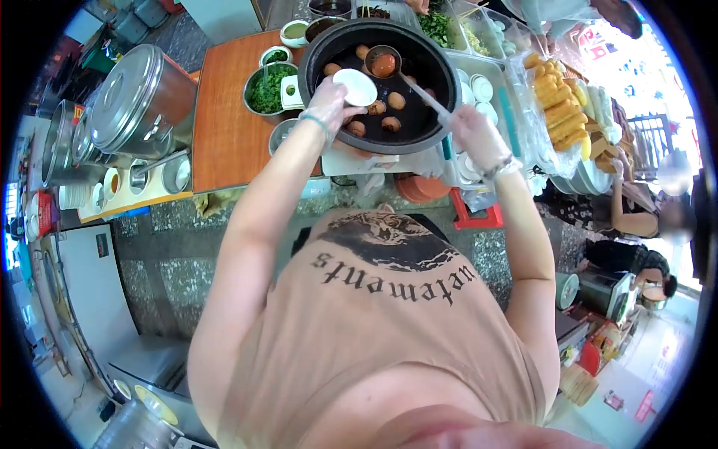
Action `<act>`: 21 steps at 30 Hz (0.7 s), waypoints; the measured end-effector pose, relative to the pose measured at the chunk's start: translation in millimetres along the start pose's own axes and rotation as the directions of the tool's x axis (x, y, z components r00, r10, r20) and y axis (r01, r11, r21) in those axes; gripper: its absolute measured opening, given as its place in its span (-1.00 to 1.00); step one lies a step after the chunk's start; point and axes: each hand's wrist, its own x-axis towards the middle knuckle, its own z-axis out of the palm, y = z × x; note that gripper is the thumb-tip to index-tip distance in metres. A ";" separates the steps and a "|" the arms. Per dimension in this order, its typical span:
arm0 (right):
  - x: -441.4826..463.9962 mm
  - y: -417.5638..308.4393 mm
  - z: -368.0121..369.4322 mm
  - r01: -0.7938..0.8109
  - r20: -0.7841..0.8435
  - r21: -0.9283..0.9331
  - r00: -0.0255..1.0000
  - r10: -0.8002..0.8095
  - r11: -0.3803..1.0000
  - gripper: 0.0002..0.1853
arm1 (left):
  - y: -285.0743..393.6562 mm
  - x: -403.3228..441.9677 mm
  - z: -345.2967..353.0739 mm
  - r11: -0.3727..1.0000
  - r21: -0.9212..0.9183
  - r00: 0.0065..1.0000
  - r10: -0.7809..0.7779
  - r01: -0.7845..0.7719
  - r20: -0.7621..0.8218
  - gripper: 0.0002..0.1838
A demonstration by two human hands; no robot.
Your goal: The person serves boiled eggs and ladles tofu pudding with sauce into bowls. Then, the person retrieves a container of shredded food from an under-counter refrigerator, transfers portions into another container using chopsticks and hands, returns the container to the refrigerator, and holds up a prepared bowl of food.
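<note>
A big cylindrical stainless-steel pot (138,97) with a shiny round lid stands at the left, beside a smooth orange-brown wood-grain tabletop (232,105). At that tabletop's right edge, a round metal bowl (254,107) holds finely chopped greens (274,90). Next comes the left hand (327,105), its fingers bent partway round a smooth white bowl (356,87), gripping it by the side and tilting it over the wide, thick-rimmed black pot (447,86). Dark liquid fills this pot, with brown, cracked-looking eggs (396,100) sitting in it. Above the liquid, a long-handled ladle (426,96) cradles one reddish-brown egg (384,66) in its round cup. The right hand (479,138), in what looks like a thin clear glove, has its fingers closed around the ladle's handle end, by the pot's right rim. Farther right, small white dishes (482,88) sit in a tray, near ridged golden fried dough sticks (562,112) in clear plastic.
</note>
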 end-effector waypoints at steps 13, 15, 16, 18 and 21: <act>10.5 43.0 31.4 0.029 -0.339 -0.195 0.936 -0.095 0.980 -0.77 | 0.1 30.1 19.7 1.000 0.003 0.985 -0.025 0.025 0.169 -0.48; 46.6 76.0 40.9 -0.060 -0.266 0.014 0.962 0.062 0.998 -0.64 | 16.9 9.3 28.2 0.997 0.007 0.974 -0.077 0.078 0.212 -0.50; 63.1 88.1 43.7 -0.106 -0.166 0.134 0.978 0.128 0.985 -0.62 | 14.2 10.7 24.7 0.997 0.006 0.966 -0.074 0.075 0.247 -0.50; 70.8 78.8 31.9 -0.268 -0.011 0.284 0.959 0.282 0.921 -0.60 | 16.7 2.7 33.1 0.996 0.063 0.969 -0.083 0.070 0.233 -0.50; 80.1 94.6 38.7 -0.129 -0.319 -0.199 0.946 0.060 0.971 -0.66 | 13.7 -4.9 36.1 0.992 0.099 0.968 -0.103 0.082 0.228 -0.47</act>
